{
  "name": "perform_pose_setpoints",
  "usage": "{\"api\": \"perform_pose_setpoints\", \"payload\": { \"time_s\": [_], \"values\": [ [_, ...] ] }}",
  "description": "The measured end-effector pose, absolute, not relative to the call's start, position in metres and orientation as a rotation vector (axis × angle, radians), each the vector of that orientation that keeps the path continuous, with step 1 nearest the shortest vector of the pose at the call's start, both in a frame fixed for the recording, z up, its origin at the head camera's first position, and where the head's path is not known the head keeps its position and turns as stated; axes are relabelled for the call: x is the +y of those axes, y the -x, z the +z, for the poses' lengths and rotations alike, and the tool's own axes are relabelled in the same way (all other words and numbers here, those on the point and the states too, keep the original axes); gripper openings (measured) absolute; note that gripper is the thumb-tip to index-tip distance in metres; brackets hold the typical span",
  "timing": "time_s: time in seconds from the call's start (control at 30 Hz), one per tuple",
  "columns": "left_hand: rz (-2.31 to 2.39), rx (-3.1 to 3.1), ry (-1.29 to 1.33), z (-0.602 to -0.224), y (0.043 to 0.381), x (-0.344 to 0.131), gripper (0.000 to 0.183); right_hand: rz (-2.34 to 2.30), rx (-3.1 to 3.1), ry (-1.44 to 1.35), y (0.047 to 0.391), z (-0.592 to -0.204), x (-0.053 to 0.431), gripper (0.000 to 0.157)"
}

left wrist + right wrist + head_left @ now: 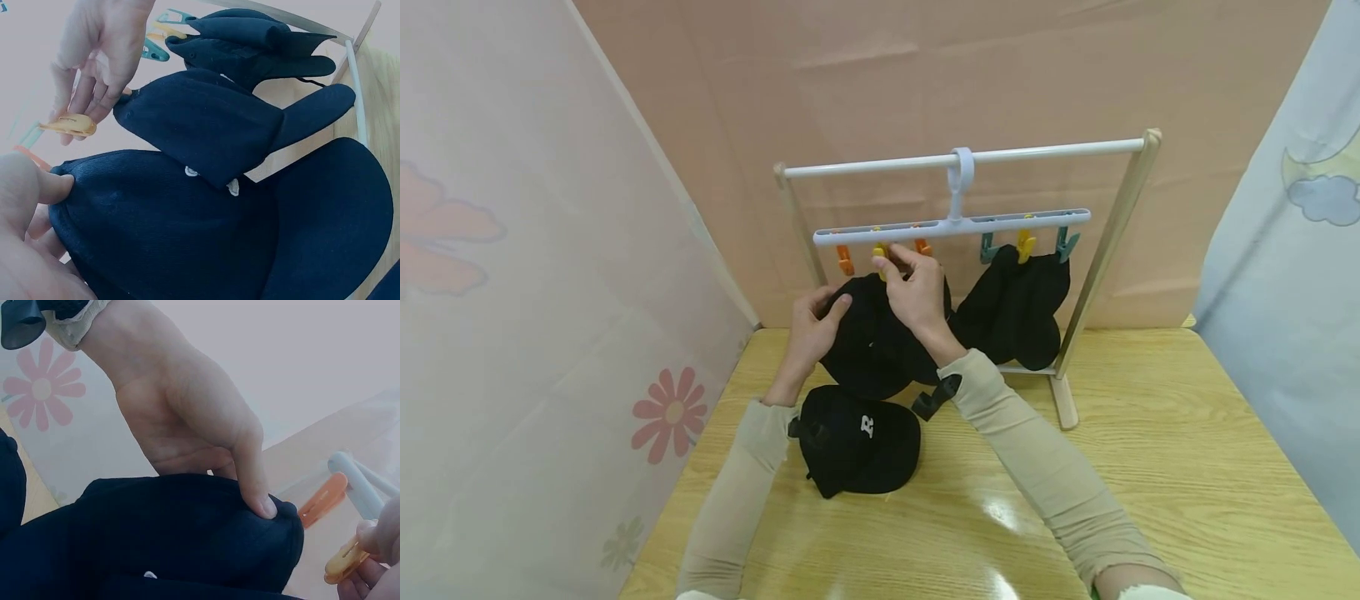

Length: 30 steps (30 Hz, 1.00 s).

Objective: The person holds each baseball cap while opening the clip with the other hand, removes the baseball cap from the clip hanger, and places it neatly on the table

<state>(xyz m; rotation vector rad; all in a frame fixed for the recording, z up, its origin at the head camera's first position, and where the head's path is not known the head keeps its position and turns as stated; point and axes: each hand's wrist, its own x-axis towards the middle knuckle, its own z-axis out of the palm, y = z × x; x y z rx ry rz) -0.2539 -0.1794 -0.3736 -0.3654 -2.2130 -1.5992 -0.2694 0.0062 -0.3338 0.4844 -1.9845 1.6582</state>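
Note:
My left hand (812,329) pinches the crown of a black cap (861,350) between thumb and fingers, just below a pale hanger bar (857,237). My right hand (917,296) pinches a yellow clip (72,124) hanging from that bar. In the left wrist view the clip is beside the held cap's crown, apart from it. Another black cap (206,115) hangs right behind the held one, partly covered by my right arm in the head view. An orange clip (845,260) hangs to the left with nothing in it.
More black caps (1037,304) hang at the bar's right from teal clips (1064,243) and a yellow one. The hanger hooks over a white rail (1045,153) on wooden legs (1105,258). A black cap with a white letter (857,442) lies on the wooden table (1180,467).

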Motion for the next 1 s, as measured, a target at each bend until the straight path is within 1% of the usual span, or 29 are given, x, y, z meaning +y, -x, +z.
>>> {"api": "perform_pose_setpoints", "payload": {
  "time_s": [0.2, 0.43, 0.7, 1.0],
  "values": [
    [-1.617, -2.206, 0.337, -0.374, 0.252, -0.186, 0.026, 1.647, -1.982, -0.524, 0.268, -0.335, 0.008, 0.030],
    [-1.614, -2.204, 0.282, -0.374, 0.248, -0.195, 0.027, 1.721, -1.946, -0.548, 0.267, -0.334, 0.009, 0.040],
    [-1.614, -2.182, 0.238, -0.373, 0.242, -0.203, 0.027, 1.786, -1.875, -0.613, 0.266, -0.335, 0.010, 0.035],
    [-1.620, -2.086, 0.225, -0.364, 0.239, -0.202, 0.026, 1.803, -1.870, -0.623, 0.262, -0.336, 0.014, 0.035]
  ]
}}
